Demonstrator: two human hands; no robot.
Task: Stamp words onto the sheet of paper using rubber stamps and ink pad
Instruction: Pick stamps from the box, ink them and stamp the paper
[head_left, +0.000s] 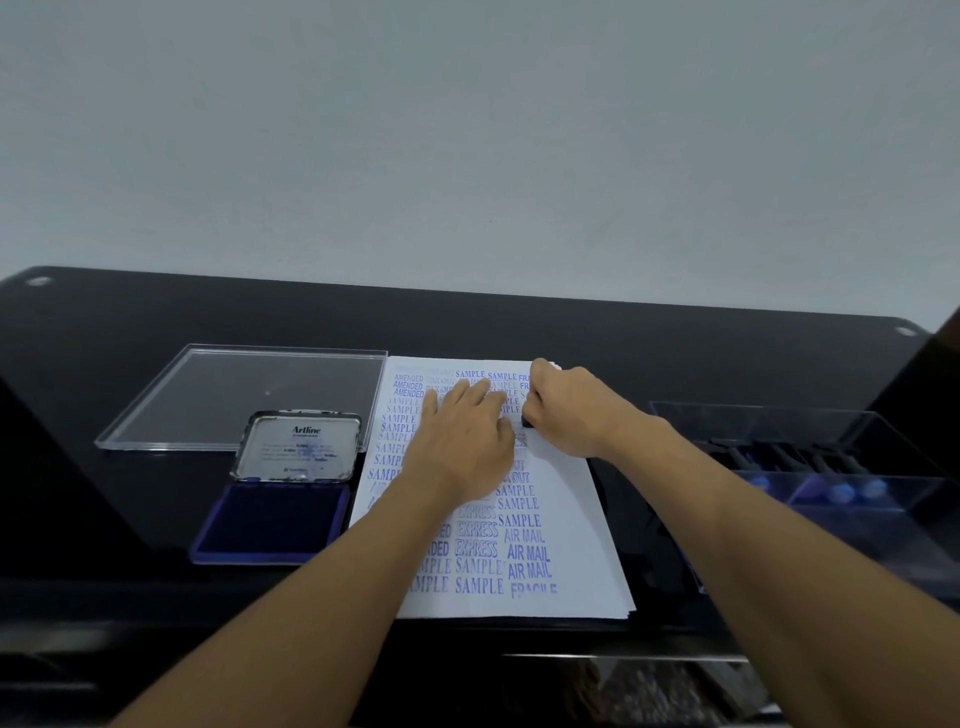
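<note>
On the paper (566, 499) we see three columns of blue words | right hand (566, 410) squeezes a stamp (528, 421) down | left hand (462, 436) flat, fingers apart | right side blank.

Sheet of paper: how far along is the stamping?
Done: the sheet of paper already carries columns of blue words across its left and middle. In hand: the left hand pins it flat while the right hand presses a stamp near the top right. Left: the bare right strip. The ink pad sits open.
</note>
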